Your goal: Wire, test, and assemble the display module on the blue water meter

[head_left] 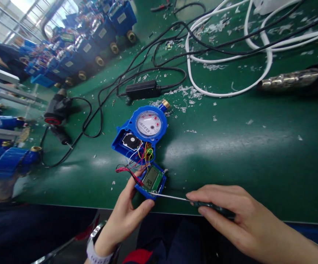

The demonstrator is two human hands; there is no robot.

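In the head view, my left hand (132, 214) grips the small blue plastic housing with a green circuit board (153, 179), wired to the round-dialed blue meter (149, 126) on the green desk (216, 154); my right hand (236, 216) holds a thin-shafted, dark-handled screwdriver (211, 207), tip against the housing.

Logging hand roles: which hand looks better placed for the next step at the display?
Probably the right hand: it grips the tool, its tip by the display. The left hand is busy holding the blue frame.
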